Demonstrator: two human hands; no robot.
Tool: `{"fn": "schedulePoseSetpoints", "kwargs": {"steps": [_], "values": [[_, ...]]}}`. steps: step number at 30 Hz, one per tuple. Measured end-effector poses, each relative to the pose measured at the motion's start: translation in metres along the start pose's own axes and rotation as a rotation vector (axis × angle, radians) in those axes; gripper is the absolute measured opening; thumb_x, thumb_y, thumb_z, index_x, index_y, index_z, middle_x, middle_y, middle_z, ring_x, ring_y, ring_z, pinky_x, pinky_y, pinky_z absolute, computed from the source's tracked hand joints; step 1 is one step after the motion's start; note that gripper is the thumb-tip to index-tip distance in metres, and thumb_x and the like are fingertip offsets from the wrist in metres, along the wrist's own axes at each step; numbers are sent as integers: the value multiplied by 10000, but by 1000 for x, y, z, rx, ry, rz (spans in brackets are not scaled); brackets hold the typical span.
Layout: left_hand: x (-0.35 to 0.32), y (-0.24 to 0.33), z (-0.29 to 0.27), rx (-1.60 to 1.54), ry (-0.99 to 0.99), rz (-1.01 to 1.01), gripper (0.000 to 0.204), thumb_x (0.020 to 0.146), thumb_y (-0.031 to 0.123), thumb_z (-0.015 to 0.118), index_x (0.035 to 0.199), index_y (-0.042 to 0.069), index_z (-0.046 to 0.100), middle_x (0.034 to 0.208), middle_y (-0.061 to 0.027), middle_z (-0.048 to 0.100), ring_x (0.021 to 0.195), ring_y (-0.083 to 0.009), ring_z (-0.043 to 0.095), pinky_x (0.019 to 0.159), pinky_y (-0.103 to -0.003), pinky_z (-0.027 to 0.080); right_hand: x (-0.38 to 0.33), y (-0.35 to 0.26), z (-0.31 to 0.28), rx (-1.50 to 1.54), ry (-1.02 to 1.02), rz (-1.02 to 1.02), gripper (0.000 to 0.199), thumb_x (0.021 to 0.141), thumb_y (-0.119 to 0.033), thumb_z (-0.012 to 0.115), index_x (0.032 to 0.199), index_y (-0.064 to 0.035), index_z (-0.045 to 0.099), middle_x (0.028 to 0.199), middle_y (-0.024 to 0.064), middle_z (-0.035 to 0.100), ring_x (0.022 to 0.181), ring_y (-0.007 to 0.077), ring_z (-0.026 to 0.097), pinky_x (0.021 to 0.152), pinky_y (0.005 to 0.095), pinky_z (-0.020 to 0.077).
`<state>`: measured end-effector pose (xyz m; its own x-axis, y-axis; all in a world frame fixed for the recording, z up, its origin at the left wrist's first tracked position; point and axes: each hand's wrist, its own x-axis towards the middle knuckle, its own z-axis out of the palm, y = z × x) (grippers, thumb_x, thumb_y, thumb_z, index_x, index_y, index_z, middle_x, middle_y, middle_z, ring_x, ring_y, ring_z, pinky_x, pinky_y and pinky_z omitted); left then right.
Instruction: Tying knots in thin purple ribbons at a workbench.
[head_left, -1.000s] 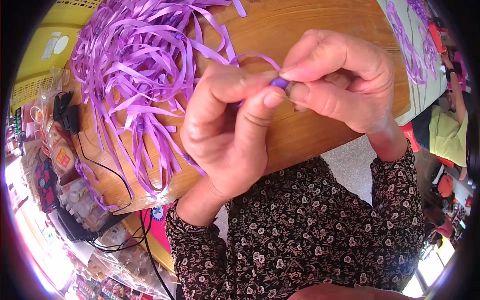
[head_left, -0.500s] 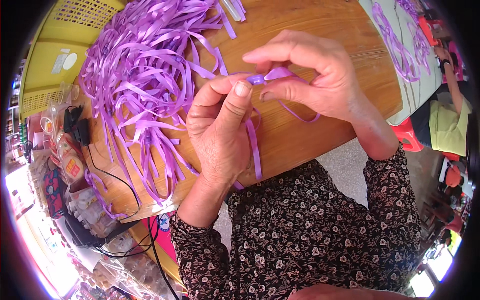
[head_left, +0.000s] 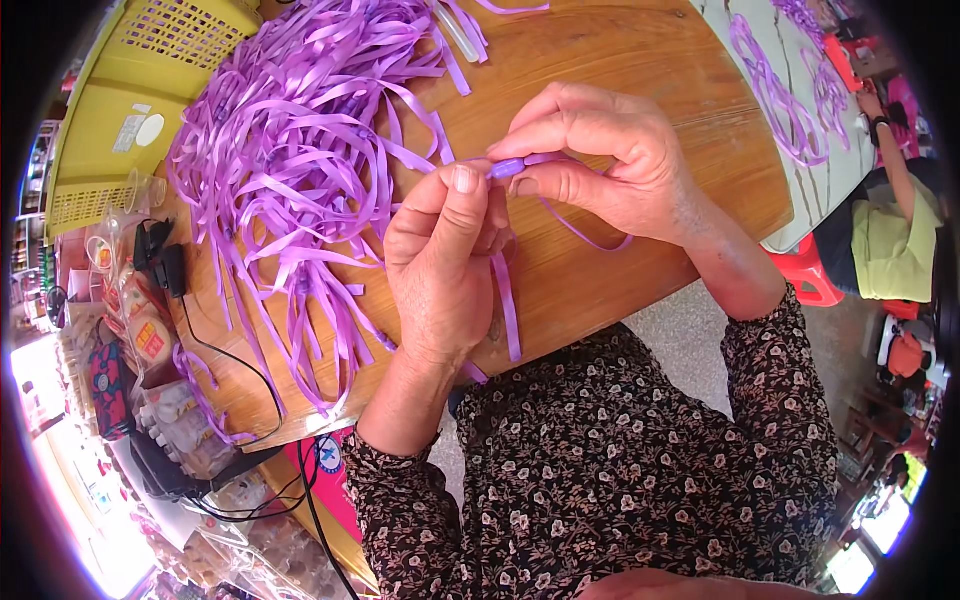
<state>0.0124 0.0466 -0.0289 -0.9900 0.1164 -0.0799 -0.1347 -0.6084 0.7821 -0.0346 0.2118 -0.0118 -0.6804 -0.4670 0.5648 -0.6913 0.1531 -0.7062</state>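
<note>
Between my two hands is a small purple plastic clasp [head_left: 507, 168] on a purple ribbon lanyard [head_left: 507, 305]. My left hand [head_left: 440, 245] pinches the clasp's left end between thumb and fingertips. From the other side, my right hand [head_left: 610, 165] has thumb and fingers closed at its right end, where the ribbon joins it. A thin loop of the ribbon hangs under my right hand, and a flat strap drops below my left hand toward the table edge. My fingertips partly cover the clasp.
A large heap of purple lanyards [head_left: 290, 150] lies left on the wooden table [head_left: 640, 290], beside a yellow plastic basket [head_left: 90, 120]. A black adapter [head_left: 172, 270] trails its cable at the left edge. More lanyards lie on a white table [head_left: 815, 190] at right, near another person's arm [head_left: 893, 165].
My right hand's fingers have come down and closed at the clasp's right end; half a second ago they were spread around the ribbon. More of the clasp's purple body shows now.
</note>
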Motion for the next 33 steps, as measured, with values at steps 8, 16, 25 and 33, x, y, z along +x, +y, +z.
{"fn": "schedulePoseSetpoints", "kwargs": {"steps": [8,16,25,33], "values": [[-4,0,13,410,84,155,229,943,143,503,1090,-20,567,1005,-28,533,750,-62,498,663,-192,407,-5,2,-19,-44,108,0,175,750,-39,705,921,-23,672,869,76,642,792,175,624,690,262,489],[-8,-2,7,465,22,197,172,888,8,544,1055,-15,577,991,-27,539,881,-85,490,797,-213,403,-31,17,-115,70,383,471,178,851,-45,599,1020,-20,650,939,51,659,814,108,603,730,240,482],[-2,-4,12,484,81,189,154,894,-1,538,1036,-12,596,927,-19,561,761,-52,500,685,-181,419,-56,54,-290,-454,812,299,238,822,-133,635,1019,1,635,910,76,656,833,151,607,759,269,468],[8,-10,-6,506,86,207,138,889,19,559,1010,-20,615,892,-5,559,806,-68,503,729,-189,399,-54,77,-234,-930,593,303,317,826,-201,636,1063,8,610,1030,118,632,927,203,598,826,324,454]]}}
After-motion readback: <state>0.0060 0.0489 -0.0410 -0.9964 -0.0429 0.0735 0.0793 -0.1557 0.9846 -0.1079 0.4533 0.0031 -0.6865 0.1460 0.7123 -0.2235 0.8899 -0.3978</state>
